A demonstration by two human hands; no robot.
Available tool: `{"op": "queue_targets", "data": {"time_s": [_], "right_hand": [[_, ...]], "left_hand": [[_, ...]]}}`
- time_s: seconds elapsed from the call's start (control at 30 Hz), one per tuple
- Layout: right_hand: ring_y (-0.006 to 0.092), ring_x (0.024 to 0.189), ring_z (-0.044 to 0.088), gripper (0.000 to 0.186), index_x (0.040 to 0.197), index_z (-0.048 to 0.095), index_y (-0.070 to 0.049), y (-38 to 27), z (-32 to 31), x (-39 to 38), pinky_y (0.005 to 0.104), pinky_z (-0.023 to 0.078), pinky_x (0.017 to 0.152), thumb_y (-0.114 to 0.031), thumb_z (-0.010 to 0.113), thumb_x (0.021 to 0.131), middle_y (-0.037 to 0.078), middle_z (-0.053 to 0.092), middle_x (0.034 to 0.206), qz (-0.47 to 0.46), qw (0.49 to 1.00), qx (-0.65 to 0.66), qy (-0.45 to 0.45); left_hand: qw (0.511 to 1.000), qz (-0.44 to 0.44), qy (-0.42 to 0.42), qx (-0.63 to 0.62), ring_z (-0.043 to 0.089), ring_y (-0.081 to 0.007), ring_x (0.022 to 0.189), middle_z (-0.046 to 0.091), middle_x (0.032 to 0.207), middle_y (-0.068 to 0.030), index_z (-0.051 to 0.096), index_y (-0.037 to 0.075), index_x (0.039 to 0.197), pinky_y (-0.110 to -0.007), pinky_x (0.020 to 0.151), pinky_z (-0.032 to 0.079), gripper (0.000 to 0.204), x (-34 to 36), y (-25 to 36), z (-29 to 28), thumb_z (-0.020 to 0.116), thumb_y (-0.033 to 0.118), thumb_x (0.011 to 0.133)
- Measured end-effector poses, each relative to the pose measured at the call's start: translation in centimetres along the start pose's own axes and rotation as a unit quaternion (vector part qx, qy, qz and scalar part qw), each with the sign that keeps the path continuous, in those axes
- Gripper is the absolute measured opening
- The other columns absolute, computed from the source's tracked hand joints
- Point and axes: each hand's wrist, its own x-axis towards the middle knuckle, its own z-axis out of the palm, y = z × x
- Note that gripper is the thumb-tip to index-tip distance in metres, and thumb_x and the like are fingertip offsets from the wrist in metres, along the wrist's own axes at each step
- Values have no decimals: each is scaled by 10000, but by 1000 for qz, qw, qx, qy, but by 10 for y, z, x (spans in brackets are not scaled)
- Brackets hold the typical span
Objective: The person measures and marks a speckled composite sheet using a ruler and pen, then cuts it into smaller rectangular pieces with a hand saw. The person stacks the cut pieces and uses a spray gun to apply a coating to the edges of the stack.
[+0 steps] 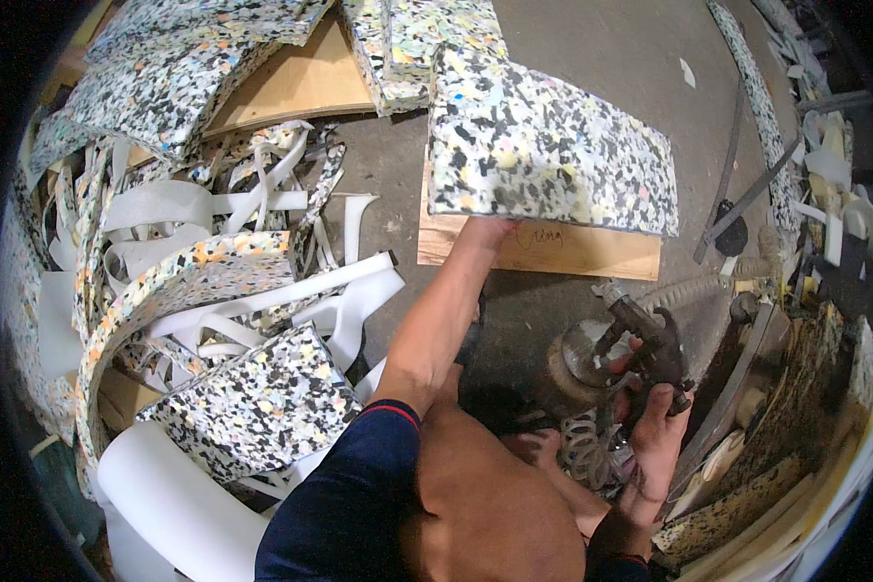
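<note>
A speckled foam panel (553, 145), white with black, yellow and blue flecks, lies over a wooden board (553, 250) that has handwriting on it. My left arm reaches forward, and my left hand (500, 225) goes under the panel's near edge; its fingers are hidden beneath the foam. At the right, my right hand (655, 441) is closed around the handle of a spray gun (645, 330), thumb uppermost. A round, stained metal cup (565, 373) hangs at the gun's left side. The gun's nozzle end points forward and left, toward the board, and is apart from it.
Coiled hose (587, 451) hangs below the gun, near my legs. Foam strips and offcuts (175, 213) pile up on the left, with a cut speckled foam piece (252, 403) nearer. More speckled foam sheets (155, 87) stand at the far left. Scraps and bars (757, 194) line the right.
</note>
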Motion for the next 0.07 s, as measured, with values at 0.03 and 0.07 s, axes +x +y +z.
{"op": "queue_targets", "data": {"time_s": [0.03, 0.07], "right_hand": [[60, 609, 507, 530, 1267, 654, -18, -3, 4, -2, 242, 395, 518, -480, 533, 1037, 38, 724, 972, -9, 1000, 14, -6], [56, 607, 504, 513, 1262, 657, -20, -5, 7, -4, 239, 392, 519, -465, 539, 1038, 39, 725, 971, -17, 999, 28, -12]], "left_hand": [[998, -24, -18, -46, 595, -268, 1223, 590, 1370, -126, 487, 69, 1436, -453, 1003, 535, 472, 0, 3, -1, 382, 379, 1095], [998, -21, -31, -44, 599, -264, 1214, 591, 1365, -129, 488, 64, 1434, -452, 999, 536, 467, -1, 9, -3, 386, 370, 1096]]}}
